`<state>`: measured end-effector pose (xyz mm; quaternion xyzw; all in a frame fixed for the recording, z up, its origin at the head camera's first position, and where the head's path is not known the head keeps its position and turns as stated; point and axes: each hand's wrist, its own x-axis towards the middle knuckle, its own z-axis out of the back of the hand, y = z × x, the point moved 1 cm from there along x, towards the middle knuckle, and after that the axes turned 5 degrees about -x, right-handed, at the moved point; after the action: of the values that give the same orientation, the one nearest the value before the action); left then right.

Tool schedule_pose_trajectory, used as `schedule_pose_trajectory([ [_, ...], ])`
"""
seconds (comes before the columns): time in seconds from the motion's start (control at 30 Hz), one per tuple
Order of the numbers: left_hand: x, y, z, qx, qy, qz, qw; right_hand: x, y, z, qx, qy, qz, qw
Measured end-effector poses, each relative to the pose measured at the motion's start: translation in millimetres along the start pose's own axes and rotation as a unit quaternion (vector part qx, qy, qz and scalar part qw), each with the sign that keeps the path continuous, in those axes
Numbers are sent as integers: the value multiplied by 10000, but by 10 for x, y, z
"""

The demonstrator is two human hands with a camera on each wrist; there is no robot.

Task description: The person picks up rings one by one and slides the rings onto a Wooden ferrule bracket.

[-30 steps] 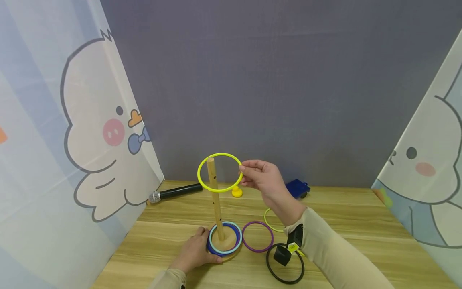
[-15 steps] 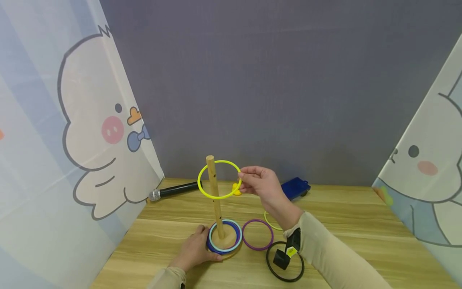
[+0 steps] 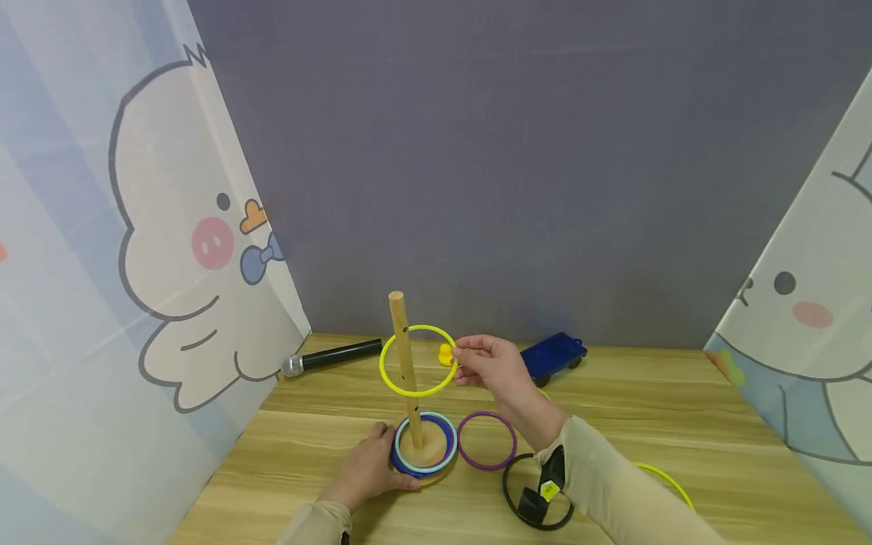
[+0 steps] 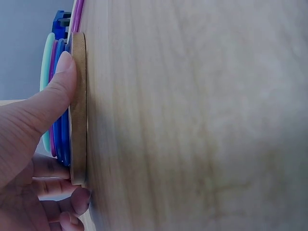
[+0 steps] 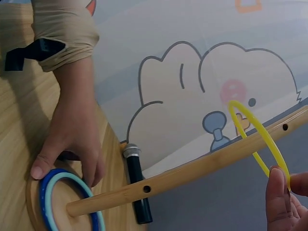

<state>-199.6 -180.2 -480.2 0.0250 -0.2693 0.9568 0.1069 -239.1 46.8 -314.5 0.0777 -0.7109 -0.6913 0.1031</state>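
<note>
In the head view my right hand pinches a yellow ring by its right side, between thumb and fingers. The ring encircles the upright wooden post of a ring-toss stand, some way below its top. My left hand grips the stand's round base at its left edge. The left wrist view shows the thumb along the base's rim, with fingers on the opposite side. Stacked round the foot of the post lie a light blue ring, a purple one and dark blue ones.
On the wooden table right of the stand lie a purple ring and a black ring. A yellow ring shows partly beyond my right sleeve. Farther back are a microphone, a yellow duck and a blue toy cart.
My right hand has lowered the yellow ring from the post's tip partway down its length. Left hand and stand stay in place. My right forearm now covers most of the yellow-green ring behind it.
</note>
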Motion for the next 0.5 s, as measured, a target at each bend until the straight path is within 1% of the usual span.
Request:
schedule_pose_trajectory([
  [0.17,7,11,0,44,-9,-22,10000,20,-155,-9,-44,-18,-3,10000],
  [0.5,0,11,0,48,-56,-108,9999,0,-447,-7,-185,-22,-279,9994],
])
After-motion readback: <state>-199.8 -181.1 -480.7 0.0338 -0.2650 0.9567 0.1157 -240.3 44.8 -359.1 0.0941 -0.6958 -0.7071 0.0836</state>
